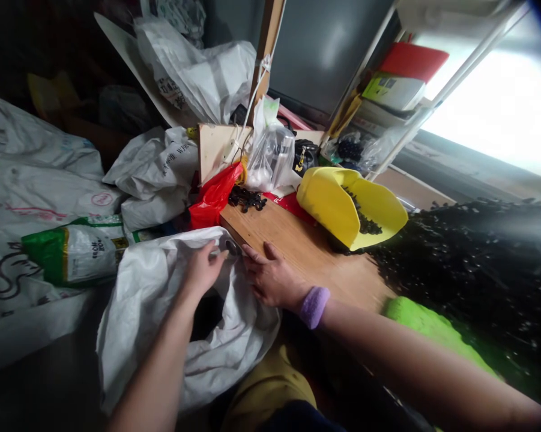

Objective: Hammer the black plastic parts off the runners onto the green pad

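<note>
Brown wooden tabletop [292,231], dim cluttered room. Nearest: white woven sack [139,288], mouth open, beside the table edge. Left hand [205,267] over the mouth, fingers loosely curled, can't tell if pinching anything. Right hand [274,276] at the sack rim, thumb raised, grip unclear. Beyond: small black pieces [247,199], yellow scoop-shaped container [324,195] with dark bits [367,225]. Behind: grey panel [324,54]

The scoop [319,195] is plain yellow. Left of it, a bag [214,198] is bright red, the open sack [137,291] white; right of it, the blurred heap [468,264] looks black. Below the scoop, the wristband [314,307] is purple.
</note>
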